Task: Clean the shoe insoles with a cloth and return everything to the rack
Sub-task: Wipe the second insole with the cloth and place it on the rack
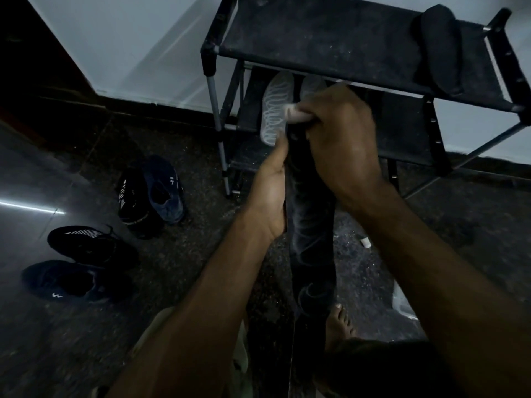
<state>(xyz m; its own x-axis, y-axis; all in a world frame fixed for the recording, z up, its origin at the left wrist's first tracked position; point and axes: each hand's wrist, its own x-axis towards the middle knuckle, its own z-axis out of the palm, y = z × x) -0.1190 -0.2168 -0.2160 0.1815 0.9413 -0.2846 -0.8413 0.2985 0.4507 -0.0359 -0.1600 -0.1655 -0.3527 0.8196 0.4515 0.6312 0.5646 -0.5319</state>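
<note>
A long dark insole (pixel 311 225) stands on end in front of me. My left hand (pixel 271 193) grips its left edge. At its top end my right hand (pixel 342 136) holds a small pale cloth (pixel 297 113) bunched in curled fingers and presses it on the insole. Behind them, a pale grey insole (pixel 275 107) with a looped pattern lies on the middle shelf of the black shoe rack (pixel 330 38). A second pale insole (pixel 313 84) beside it is partly hidden by my right hand. Dark insoles (pixel 439 47) lie on the top shelf at the right.
Two pairs of dark sneakers lie on the dark floor at the left: one pair (pixel 152 193) near the rack, another (pixel 77 265) closer to me. My bare foot (pixel 340 323) is below the insole. A small white scrap (pixel 365 242) lies on the floor.
</note>
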